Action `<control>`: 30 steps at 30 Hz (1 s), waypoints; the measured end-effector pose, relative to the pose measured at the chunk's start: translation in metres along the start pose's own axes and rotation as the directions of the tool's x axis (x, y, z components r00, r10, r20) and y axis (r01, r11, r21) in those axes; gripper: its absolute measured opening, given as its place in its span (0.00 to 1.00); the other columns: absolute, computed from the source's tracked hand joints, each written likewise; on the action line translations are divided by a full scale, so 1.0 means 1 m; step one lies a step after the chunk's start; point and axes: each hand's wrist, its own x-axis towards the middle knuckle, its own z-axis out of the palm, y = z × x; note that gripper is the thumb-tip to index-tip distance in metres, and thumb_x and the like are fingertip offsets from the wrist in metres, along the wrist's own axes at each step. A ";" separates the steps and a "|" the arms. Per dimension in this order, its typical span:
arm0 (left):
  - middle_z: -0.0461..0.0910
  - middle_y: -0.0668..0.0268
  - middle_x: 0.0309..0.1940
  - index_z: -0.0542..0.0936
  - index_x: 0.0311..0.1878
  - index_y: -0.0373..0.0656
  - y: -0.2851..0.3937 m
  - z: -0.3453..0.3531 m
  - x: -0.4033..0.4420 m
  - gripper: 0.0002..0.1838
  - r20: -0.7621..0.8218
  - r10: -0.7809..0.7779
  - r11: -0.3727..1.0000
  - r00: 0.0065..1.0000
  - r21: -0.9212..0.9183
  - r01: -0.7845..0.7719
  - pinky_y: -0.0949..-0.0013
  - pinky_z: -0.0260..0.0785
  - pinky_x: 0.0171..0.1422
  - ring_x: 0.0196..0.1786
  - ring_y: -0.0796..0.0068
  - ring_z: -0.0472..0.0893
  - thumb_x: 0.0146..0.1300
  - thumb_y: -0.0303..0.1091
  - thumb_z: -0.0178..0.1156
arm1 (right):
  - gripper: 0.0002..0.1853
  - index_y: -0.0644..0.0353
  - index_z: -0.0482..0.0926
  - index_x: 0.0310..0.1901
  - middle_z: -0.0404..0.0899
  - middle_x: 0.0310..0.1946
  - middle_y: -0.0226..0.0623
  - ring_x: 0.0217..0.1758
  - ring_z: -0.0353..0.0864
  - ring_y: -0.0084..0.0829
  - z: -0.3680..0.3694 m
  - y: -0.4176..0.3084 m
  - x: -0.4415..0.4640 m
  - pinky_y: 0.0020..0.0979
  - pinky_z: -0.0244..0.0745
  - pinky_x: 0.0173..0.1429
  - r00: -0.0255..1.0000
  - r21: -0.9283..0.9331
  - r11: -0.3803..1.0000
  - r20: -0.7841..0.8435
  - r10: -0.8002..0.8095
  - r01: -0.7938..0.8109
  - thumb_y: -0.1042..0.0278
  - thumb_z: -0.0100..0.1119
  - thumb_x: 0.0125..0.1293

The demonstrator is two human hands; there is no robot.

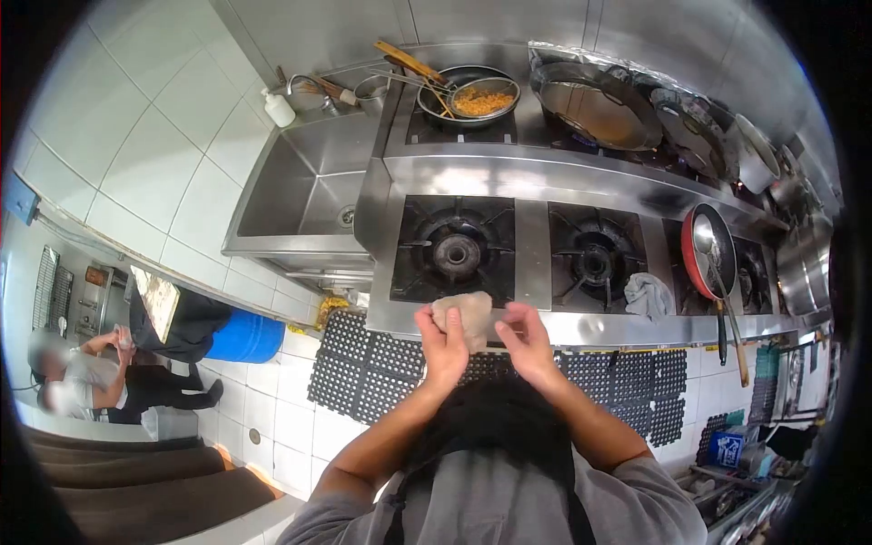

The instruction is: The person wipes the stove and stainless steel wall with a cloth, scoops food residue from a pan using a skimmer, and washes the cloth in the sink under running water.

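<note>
- One cloth (474,316) sits in the left hand (443,352), gripped with the thumb against it; its long axis is unclear.
- Right hand (525,347) holds nothing visible, thumb and fingers parted, just right of the cloth; contact cannot be confirmed.
- Cloth lies between both hands, the left nearer, with one burner (456,254) ahead.

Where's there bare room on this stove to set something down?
The front-left burner, right of the sink, and the steel strip between it and the middle burner are bare. The middle one is free but for the grey cloth at its corner. Back pans crowd the rear; the red pan, the right.
</note>
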 end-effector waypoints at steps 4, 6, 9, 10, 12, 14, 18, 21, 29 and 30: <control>0.69 0.56 0.44 0.61 0.50 0.36 0.014 0.005 -0.016 0.19 0.059 0.069 0.994 0.996 0.083 -0.074 0.66 0.66 0.50 0.46 0.69 0.70 0.68 0.39 0.54 | 0.29 0.62 0.56 0.67 0.72 0.55 0.37 0.56 0.73 0.28 0.011 0.003 -0.004 0.28 0.69 0.58 0.960 0.038 0.996 0.267 -0.085 0.078 0.74 0.54 0.66; 0.70 0.59 0.42 0.63 0.49 0.37 0.004 0.006 -0.018 0.17 0.073 0.111 0.987 0.991 0.108 -0.119 0.70 0.67 0.48 0.43 0.73 0.71 0.67 0.36 0.56 | 0.32 0.64 0.53 0.69 0.69 0.59 0.39 0.61 0.69 0.30 0.014 0.001 -0.004 0.29 0.66 0.63 0.957 0.055 0.997 0.285 -0.061 0.047 0.74 0.54 0.66; 0.75 0.66 0.38 0.68 0.46 0.38 -0.003 -0.002 -0.014 0.13 0.285 -0.114 0.918 0.952 -0.336 0.210 0.78 0.67 0.42 0.38 0.81 0.73 0.64 0.30 0.60 | 0.34 0.65 0.55 0.68 0.69 0.58 0.38 0.60 0.70 0.29 0.014 -0.012 -0.002 0.29 0.67 0.62 0.969 0.032 0.999 0.247 -0.012 0.004 0.74 0.58 0.63; 0.75 0.66 0.38 0.68 0.46 0.38 -0.007 -0.005 -0.012 0.13 0.284 -0.115 0.917 0.952 -0.337 0.211 0.78 0.67 0.42 0.38 0.81 0.73 0.64 0.30 0.60 | 0.34 0.65 0.57 0.66 0.71 0.56 0.38 0.58 0.71 0.28 0.012 -0.014 -0.001 0.29 0.68 0.61 0.971 0.063 0.997 0.237 0.016 -0.032 0.74 0.61 0.60; 0.76 0.66 0.39 0.70 0.44 0.38 -0.011 -0.014 -0.008 0.11 0.454 -0.272 0.676 0.849 -0.537 0.504 0.75 0.69 0.45 0.40 0.80 0.75 0.62 0.27 0.61 | 0.34 0.66 0.60 0.65 0.72 0.55 0.38 0.56 0.72 0.27 0.009 -0.013 0.000 0.29 0.69 0.59 0.973 0.093 0.994 0.229 0.042 -0.065 0.74 0.63 0.58; 0.76 0.66 0.41 0.70 0.47 0.38 -0.012 -0.024 -0.005 0.13 0.515 -0.304 0.639 0.802 -0.514 0.573 0.75 0.70 0.48 0.42 0.79 0.76 0.62 0.27 0.61 | 0.34 0.68 0.65 0.60 0.75 0.51 0.40 0.53 0.75 0.29 0.006 -0.011 0.001 0.30 0.71 0.57 0.974 0.057 0.994 0.213 0.078 -0.092 0.70 0.69 0.53; 0.76 0.59 0.50 0.67 0.60 0.39 -0.019 -0.043 0.004 0.27 0.580 -0.335 0.850 0.743 -0.154 0.503 0.70 0.69 0.58 0.51 0.71 0.77 0.57 0.27 0.65 | 0.32 0.69 0.69 0.55 0.78 0.46 0.39 0.48 0.78 0.28 0.006 -0.013 -0.003 0.29 0.73 0.54 0.986 -0.155 0.987 0.149 0.074 -0.050 0.69 0.71 0.49; 0.74 0.55 0.54 0.64 0.67 0.43 -0.001 -0.047 0.002 0.38 0.477 -0.094 0.974 0.874 -0.139 0.181 0.67 0.68 0.60 0.56 0.67 0.75 0.52 0.27 0.69 | 0.31 0.68 0.71 0.54 0.79 0.43 0.40 0.46 0.79 0.27 0.003 -0.007 -0.002 0.28 0.74 0.52 0.985 -0.375 0.927 0.162 0.060 0.006 0.68 0.71 0.47; 0.80 0.65 0.42 0.73 0.52 0.34 0.017 -0.061 0.027 0.22 0.731 -0.243 0.926 0.638 -0.021 0.377 0.69 0.72 0.54 0.45 0.76 0.79 0.53 0.23 0.67 | 0.29 0.61 0.71 0.54 0.78 0.42 0.35 0.42 0.78 0.24 -0.002 -0.036 0.002 0.27 0.75 0.48 0.941 -0.068 0.996 0.330 0.069 -0.049 0.75 0.71 0.49; 0.80 0.65 0.42 0.73 0.52 0.34 0.021 -0.059 0.028 0.22 0.732 -0.236 0.928 0.640 -0.027 0.373 0.69 0.72 0.54 0.45 0.76 0.79 0.53 0.23 0.67 | 0.29 0.61 0.71 0.54 0.78 0.42 0.35 0.42 0.78 0.24 -0.002 -0.040 0.004 0.27 0.75 0.48 0.942 -0.073 0.996 0.330 0.064 -0.043 0.75 0.71 0.49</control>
